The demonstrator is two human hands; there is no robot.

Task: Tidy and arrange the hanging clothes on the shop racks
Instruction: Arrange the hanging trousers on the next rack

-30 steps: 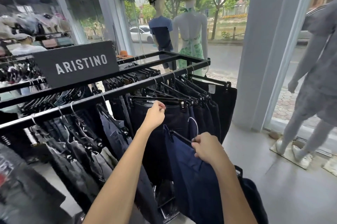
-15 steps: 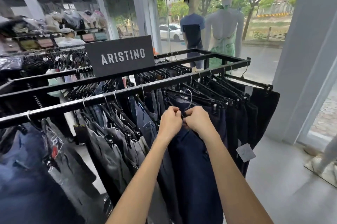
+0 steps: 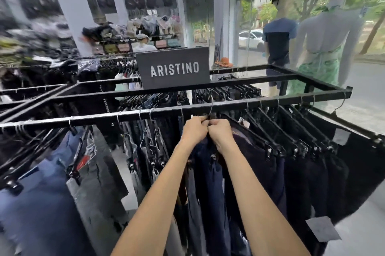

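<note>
A black metal rack (image 3: 87, 118) runs across the view with dark trousers and jeans hung along its front rail. My left hand (image 3: 194, 129) and my right hand (image 3: 220, 133) meet just under the rail, both gripping the top of a black clip hanger (image 3: 210, 117) that carries navy trousers (image 3: 210, 183). The hanger's wire hook (image 3: 212, 103) loops up over the rail. Dark trousers on clip hangers (image 3: 291, 145) crowd the rail to the right; grey and blue jeans (image 3: 87, 172) hang to the left.
A black ARISTINO sign (image 3: 175, 68) stands on the rack's middle bar. Two mannequins (image 3: 279, 39) (image 3: 325, 47) face the shop window behind the rack. More racks and shelves of goods (image 3: 145, 26) fill the back left. Grey floor (image 3: 358, 224) lies at the right.
My right hand lifted the navy trousers on their hanger up from low down to the rail, my left hand joined it at the hanger's top, and the hook now sits over the rail.
</note>
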